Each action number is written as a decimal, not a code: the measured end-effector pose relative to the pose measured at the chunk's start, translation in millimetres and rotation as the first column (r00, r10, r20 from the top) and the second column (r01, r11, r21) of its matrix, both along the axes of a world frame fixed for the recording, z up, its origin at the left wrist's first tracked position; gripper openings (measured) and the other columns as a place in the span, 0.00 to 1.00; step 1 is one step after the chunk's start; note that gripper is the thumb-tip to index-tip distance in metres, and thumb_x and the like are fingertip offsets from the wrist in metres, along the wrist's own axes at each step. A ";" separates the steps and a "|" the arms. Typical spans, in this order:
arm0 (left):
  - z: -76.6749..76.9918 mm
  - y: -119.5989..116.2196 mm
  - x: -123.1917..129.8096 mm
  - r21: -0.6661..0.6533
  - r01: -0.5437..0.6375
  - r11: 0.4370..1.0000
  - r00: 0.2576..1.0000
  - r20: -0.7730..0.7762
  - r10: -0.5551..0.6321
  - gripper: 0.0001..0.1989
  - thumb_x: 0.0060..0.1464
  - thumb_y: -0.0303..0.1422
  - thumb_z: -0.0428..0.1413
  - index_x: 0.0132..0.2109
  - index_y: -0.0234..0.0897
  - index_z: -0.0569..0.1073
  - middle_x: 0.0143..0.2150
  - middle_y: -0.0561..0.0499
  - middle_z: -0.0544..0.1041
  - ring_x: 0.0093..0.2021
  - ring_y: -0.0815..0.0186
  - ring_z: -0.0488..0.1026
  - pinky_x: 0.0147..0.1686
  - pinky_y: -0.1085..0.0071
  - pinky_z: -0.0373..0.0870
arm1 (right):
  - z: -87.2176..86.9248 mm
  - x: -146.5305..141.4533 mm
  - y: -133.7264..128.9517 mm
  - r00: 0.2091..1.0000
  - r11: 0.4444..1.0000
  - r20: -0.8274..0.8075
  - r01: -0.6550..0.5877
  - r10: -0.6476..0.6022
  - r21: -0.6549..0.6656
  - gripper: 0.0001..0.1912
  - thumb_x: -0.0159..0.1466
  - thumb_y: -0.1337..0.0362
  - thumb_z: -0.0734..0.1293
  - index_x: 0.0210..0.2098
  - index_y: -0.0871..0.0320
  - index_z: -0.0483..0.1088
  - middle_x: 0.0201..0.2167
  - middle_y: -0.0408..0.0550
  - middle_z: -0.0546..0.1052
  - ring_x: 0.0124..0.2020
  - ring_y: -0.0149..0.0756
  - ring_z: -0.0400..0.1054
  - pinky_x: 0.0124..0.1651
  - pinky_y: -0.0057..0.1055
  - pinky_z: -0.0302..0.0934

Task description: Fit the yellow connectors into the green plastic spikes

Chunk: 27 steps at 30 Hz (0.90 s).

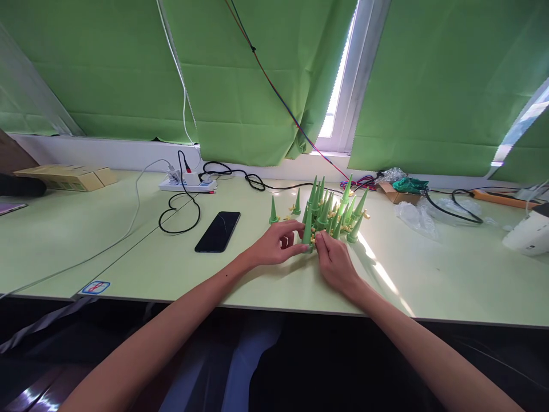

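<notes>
My left hand (279,242) is closed on a green cone-shaped piece (307,230) that stands upright on the table. Close by on its right, my right hand (333,256) has thumb and fingers pinched together at the base of that cone, by a small yellow part (313,241); what lies inside the pinch is hidden. Behind both hands stands a cluster of several more green cones (324,210) with small yellow parts at their bases. Two cones sit apart to the left, one (273,210) nearer and one (297,202) farther back.
A black phone (218,232) lies left of my hands. Behind it are a white power strip (187,182) and looped black cables (255,182). Farther right are a small cardboard box (400,193), clear plastic bags (418,219) and a white device (529,232). A yellowish box (68,178) sits far left.
</notes>
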<state>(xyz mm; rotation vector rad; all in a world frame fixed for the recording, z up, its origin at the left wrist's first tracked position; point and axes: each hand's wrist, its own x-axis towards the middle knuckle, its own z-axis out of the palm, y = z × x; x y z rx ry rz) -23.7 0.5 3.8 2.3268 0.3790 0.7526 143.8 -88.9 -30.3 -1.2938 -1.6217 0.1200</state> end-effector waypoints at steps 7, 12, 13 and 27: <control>-5.4 0.6 1.3 0.244 -0.038 0.969 0.999 0.013 0.036 0.16 0.60 0.40 0.52 0.51 0.39 0.73 0.45 0.46 0.70 0.23 0.76 0.60 0.28 0.73 0.64 | 0.7 -0.8 1.6 0.999 0.999 -0.010 0.047 -0.047 -0.004 0.19 0.72 0.58 0.52 0.26 0.54 0.58 0.21 0.42 0.67 0.21 0.32 0.59 0.27 0.30 0.52; -8.5 2.8 4.4 0.177 -0.142 0.974 0.988 0.084 0.129 0.17 0.57 0.43 0.56 0.49 0.38 0.69 0.40 0.50 0.69 0.22 0.77 0.59 0.26 0.74 0.62 | 2.0 -2.3 -0.6 0.996 0.997 -0.048 0.074 -0.075 -0.011 0.19 0.72 0.57 0.52 0.25 0.54 0.55 0.20 0.40 0.63 0.21 0.31 0.56 0.26 0.30 0.49; -8.8 3.5 5.1 0.135 -0.168 0.976 0.984 0.090 0.157 0.18 0.56 0.44 0.57 0.47 0.37 0.68 0.36 0.53 0.69 0.22 0.76 0.58 0.25 0.75 0.60 | 2.6 -2.7 -1.3 0.995 0.997 -0.059 0.079 -0.079 -0.007 0.19 0.72 0.57 0.52 0.25 0.54 0.55 0.20 0.40 0.63 0.21 0.31 0.56 0.26 0.30 0.49; -0.6 2.7 3.5 -0.250 0.005 0.968 0.995 -0.090 -0.029 0.32 0.62 0.53 0.42 0.22 0.33 0.68 0.19 0.53 0.66 0.20 0.73 0.62 0.24 0.75 0.58 | 2.3 -1.9 -3.0 0.999 0.998 -0.046 0.016 -0.013 0.059 0.16 0.72 0.58 0.55 0.28 0.55 0.58 0.23 0.40 0.64 0.24 0.30 0.56 0.30 0.29 0.52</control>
